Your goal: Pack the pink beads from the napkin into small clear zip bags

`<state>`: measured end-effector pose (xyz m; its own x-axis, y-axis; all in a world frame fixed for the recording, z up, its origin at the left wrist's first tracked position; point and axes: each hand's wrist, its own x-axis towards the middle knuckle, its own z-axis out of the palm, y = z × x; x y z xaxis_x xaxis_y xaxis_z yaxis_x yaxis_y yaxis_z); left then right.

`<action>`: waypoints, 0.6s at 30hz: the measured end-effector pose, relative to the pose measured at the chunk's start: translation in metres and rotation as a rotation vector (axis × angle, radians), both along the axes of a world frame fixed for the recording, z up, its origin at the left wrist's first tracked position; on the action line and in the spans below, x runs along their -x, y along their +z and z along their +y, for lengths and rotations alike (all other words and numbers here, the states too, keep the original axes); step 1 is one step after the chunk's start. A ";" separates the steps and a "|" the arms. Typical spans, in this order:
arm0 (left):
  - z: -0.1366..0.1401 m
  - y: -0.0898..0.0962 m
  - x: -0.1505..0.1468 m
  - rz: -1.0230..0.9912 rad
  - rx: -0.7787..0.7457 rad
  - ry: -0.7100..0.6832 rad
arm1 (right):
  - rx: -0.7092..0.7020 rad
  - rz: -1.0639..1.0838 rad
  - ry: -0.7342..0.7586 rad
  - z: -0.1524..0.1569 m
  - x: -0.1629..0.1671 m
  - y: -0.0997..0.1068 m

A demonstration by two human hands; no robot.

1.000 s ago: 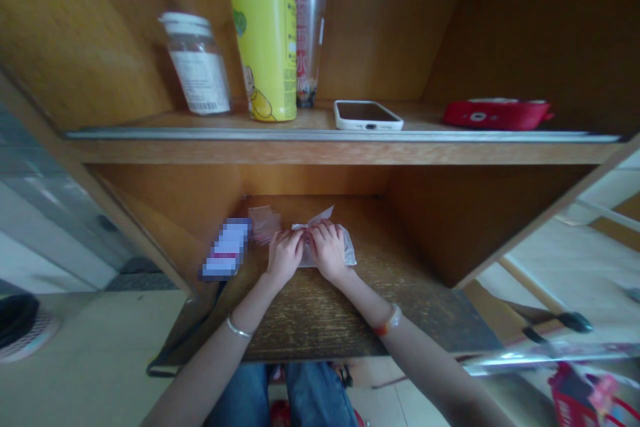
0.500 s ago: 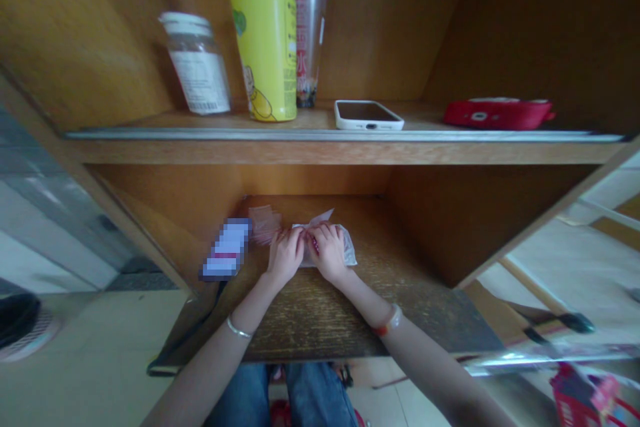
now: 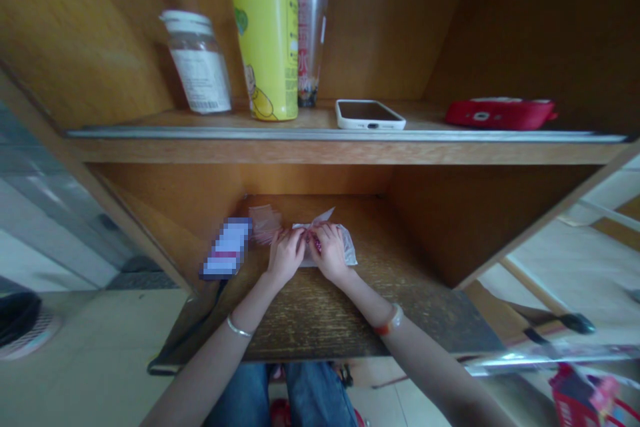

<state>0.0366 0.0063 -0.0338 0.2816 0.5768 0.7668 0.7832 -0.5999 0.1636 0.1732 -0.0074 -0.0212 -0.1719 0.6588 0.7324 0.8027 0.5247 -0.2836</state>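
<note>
My left hand and my right hand rest side by side on the dark lower shelf, fingers curled on a small clear plastic bag that lies flat there. A small red-pink item shows between my fingertips at the bag's mouth. A second crumpled clear wrapper with pinkish content lies just left of my left hand. A blurred white and purple packet sits further left.
The upper shelf holds a clear jar, a yellow bottle, a clear tumbler, a white phone and a red pouch. Wooden side walls close in the lower compartment. A red basket stands at lower right.
My fingers have shifted slightly on the bag's mouth, and the small red-pink item shows more between them. The hands stay in the same place.
</note>
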 end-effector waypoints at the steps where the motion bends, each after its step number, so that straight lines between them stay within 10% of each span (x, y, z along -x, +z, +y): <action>1: 0.000 0.000 0.000 0.001 0.000 0.002 | 0.002 0.005 0.005 0.000 0.000 0.000; 18: -0.001 0.000 -0.002 -0.060 -0.045 -0.018 | 0.035 0.113 0.037 0.002 0.000 -0.004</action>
